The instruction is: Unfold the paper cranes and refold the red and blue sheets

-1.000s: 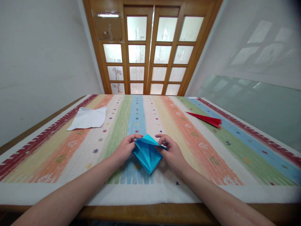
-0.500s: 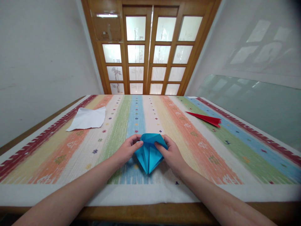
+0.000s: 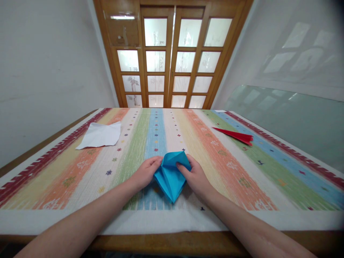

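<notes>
Right now both hands sit on the blue folded paper, which lies near the front edge of the counter, on the blue stripe of the striped cloth. Paper is a kite-like shape w/ its sharp tip pointing toward the person and a raised flap at the far end.

Left hand: grip is pinched on the paper's left upper edge, fingertips at the fold, thumb side tucked under so can't see it fully. Right hand: fingers curled over the paper's right side, index pressing down on top of the flap, grasping the paper too. Both forearms come in from the bottom corners of the view, wrists resting on or just above the cloth.

Elsewhere on the counter: white paper sheet lying flat far left, slightly crumpled at the edges, well apart from the hands. Red folded paper far right, long pointed shape, also well apart. Behind the counter, wooden door w/ frosted glass panes; glass panel leans along the right wall.
</notes>
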The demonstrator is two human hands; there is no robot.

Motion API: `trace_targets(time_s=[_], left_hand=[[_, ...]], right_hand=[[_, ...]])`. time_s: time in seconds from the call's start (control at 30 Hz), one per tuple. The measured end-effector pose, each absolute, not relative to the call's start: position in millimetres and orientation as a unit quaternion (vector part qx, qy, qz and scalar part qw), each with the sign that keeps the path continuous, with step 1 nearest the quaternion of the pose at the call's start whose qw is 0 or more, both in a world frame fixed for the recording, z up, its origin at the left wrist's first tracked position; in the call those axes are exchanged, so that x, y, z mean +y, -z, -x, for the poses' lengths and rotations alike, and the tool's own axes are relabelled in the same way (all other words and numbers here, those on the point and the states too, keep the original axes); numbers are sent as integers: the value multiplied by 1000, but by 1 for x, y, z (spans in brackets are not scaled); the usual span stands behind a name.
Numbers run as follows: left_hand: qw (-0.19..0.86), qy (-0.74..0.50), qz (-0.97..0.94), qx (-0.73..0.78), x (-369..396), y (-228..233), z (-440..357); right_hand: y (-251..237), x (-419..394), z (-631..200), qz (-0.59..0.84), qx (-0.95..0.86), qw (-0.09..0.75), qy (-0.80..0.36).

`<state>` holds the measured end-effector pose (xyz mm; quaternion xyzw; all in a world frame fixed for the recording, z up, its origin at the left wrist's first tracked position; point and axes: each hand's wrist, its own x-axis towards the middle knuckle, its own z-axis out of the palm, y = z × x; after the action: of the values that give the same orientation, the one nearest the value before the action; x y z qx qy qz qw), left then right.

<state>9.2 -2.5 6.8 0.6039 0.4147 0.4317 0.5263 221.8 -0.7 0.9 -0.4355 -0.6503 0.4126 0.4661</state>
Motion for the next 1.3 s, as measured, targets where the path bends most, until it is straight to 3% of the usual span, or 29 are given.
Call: trace_targets(time_s=[0.33, 0.57, 0.83, 1.3], left_hand=[[506, -402, -643, 411, -6, -7, -10], [345, -404, -743, 407, -12, -19, -9], [256, -403, -736, 480, -20, -34, -17], [239, -471, -692, 492, -20, -35, -16]], right_hand=[[1, 0, -222, 452, -642, 462, -413], [0, 2, -223, 438, -643, 464, -422], [-11, -8, -215, 446, -697, 439, -350], [-20, -21, -208, 401, -746, 435, -306]])
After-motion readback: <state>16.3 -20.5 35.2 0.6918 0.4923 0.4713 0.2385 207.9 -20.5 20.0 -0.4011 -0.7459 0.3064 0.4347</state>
